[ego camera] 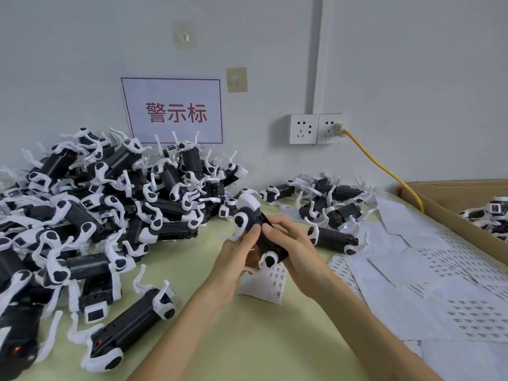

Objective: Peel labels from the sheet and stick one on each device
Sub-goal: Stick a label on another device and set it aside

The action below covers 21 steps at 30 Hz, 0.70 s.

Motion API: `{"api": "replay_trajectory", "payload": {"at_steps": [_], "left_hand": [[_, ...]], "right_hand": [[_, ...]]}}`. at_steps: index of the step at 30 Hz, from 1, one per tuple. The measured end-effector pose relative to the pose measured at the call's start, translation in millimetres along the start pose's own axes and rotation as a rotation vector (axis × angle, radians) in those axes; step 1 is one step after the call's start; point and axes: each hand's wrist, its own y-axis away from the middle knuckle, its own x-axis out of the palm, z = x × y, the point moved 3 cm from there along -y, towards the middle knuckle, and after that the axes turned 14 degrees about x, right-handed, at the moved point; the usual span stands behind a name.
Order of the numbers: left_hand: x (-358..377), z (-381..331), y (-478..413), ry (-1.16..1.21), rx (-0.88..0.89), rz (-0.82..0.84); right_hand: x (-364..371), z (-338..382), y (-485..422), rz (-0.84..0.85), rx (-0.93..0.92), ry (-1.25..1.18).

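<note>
A wall sign (171, 112) reads "警示标" in red. The print on the label sheet (272, 284) lying on the tabletop (247, 339) is too small to read. Just above that sheet, both hands hold one black-and-white device (270, 244). The left hand (233, 259) curls around its near side. The right hand (291, 248) wraps the far side, thumb pressed on the black body.

The wall (412, 78) bears a red-bordered sign (171, 111) and two sockets (303, 129), one holding a yellow cable (384, 171).
</note>
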Motion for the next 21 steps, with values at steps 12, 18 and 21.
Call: {"api": "replay_trajectory", "payload": {"at_steps": [12, 18, 21], "left_hand": [[9.3, 1.4, 5.4, 0.131, -0.033, 0.171], [5.8, 1.1, 3.8, 0.295, -0.067, 0.061], [-2.1, -0.3, -0.2, 0.316, -0.038, -0.063]], "right_hand": [[-14.3, 1.6, -4.5, -0.002, 0.12, -0.095], [-12.1, 1.7, -7.5, -0.008, 0.029, -0.056], [-5.8, 2.1, -5.2, 0.002, 0.011, 0.045]]}}
